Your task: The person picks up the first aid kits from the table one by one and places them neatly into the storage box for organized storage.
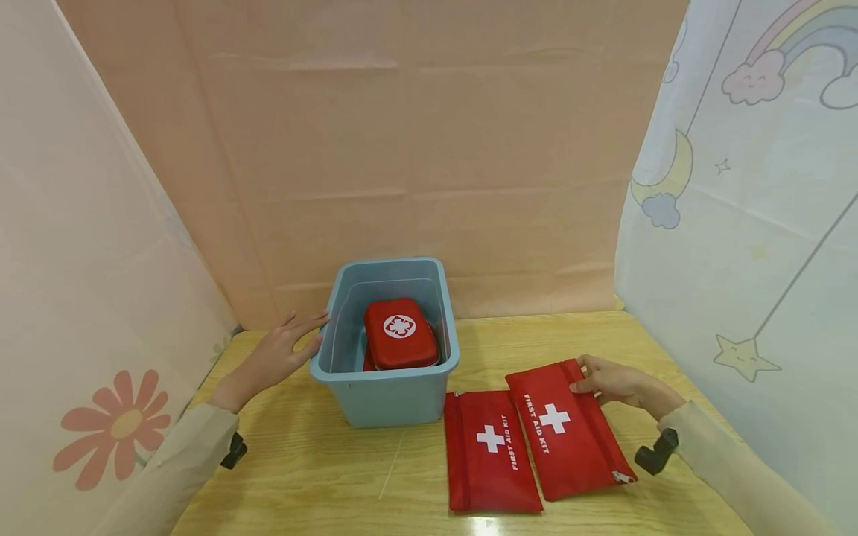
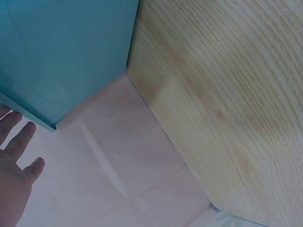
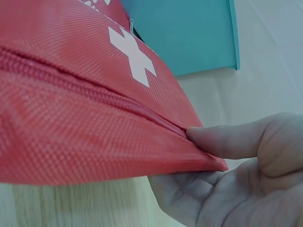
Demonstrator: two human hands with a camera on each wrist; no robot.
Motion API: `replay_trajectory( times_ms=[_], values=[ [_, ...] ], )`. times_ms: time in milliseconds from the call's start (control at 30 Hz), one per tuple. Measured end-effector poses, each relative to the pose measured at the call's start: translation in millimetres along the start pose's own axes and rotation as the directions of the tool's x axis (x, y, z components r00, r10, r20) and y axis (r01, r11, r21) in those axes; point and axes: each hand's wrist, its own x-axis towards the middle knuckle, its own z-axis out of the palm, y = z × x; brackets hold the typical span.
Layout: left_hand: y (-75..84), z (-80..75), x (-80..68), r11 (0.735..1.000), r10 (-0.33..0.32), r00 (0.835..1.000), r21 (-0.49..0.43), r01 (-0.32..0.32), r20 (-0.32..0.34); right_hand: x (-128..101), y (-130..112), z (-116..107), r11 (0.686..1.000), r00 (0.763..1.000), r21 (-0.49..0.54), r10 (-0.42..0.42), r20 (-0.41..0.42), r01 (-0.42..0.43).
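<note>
Directly behind wooden table [image 1: 315, 461], peach backdrop [image 1: 415, 156]

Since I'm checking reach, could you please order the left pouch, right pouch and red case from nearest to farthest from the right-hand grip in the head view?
1. Right pouch: upper corner pinched in the right-hand grip.
2. Left pouch: on the table, just left of the first.
3. Red case: inside the blue bin, farthest left.
</note>
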Motion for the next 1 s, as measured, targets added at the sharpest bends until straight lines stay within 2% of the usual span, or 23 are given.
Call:
replay_trajectory(
  times_ms=[333,700,1000],
  values=[
    [0.1,0.3,-0.5,1.000,0.006,1.000,0.003,-0.006,-0.004,0.9,-10.7,-1.9,1.000,1.000,-0.003,0.018,-0.006,-0.018],
    [1.7,-0.4,-0.5,1.000,0.008,1.000,0.013,-0.008,-0.015,5.6,-21.4,-8.4,0.999,0.999,0.011,-0.030,0.017,0.030],
    [0.1,-0.6,-0.9,1.000,0.007,1.000,0.006,-0.007,-0.007,6.7,-31.8,-6.0,1.000,0.999,-0.014,-0.028,-0.020,0.027]
  ],
)
